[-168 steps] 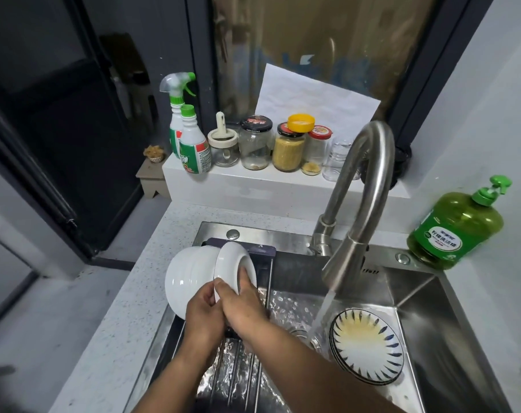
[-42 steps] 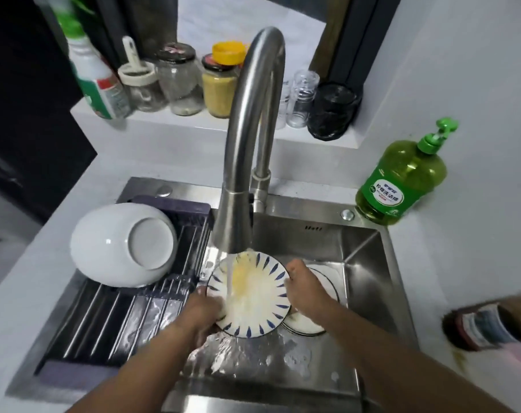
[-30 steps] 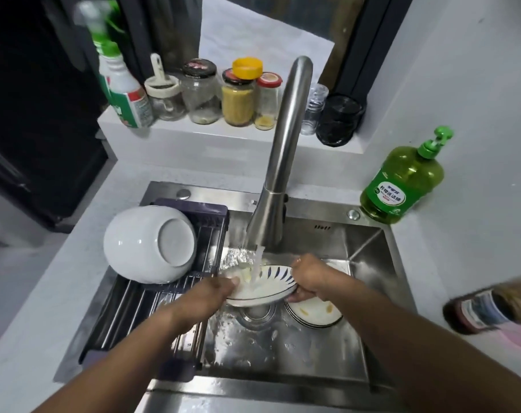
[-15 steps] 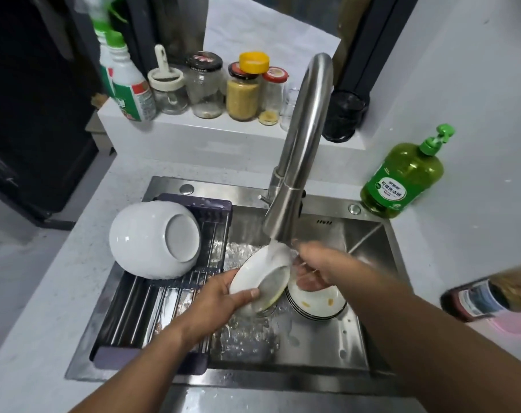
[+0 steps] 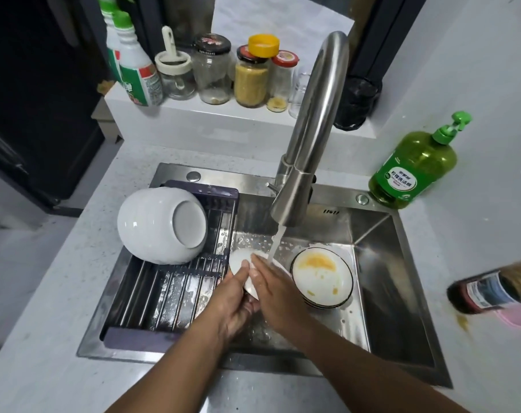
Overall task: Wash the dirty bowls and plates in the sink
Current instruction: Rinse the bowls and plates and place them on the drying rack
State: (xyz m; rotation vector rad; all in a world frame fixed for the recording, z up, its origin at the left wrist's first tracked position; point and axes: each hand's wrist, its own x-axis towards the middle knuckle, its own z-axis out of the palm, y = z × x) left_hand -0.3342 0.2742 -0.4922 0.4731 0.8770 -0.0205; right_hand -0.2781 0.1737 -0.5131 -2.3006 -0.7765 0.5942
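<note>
A small white plate point(image 5: 239, 260) stands on edge over the steel sink point(image 5: 381, 278), under the water running from the tap point(image 5: 309, 135). My left hand point(image 5: 238, 299) grips it from below, thumb on its near face. My right hand point(image 5: 275, 289) lies flat against its right side, fingers straight, where the water falls. To the right, a stack of white plates point(image 5: 321, 278) with dark rims lies in the basin; the top one carries yellow smears. White bowls point(image 5: 161, 225) lie tipped on the drying rack point(image 5: 169, 296) at the left.
A green dish soap bottle point(image 5: 417, 165) stands on the counter at the sink's back right. Jars and spray bottles point(image 5: 134, 64) line the ledge behind. A brown bottle point(image 5: 491, 289) lies at the right edge.
The blue-patterned plate was lifted from the sink, rinsed face up, then turned on edge. My right hand has come down from its rim onto its side; both hands moved nearer.
</note>
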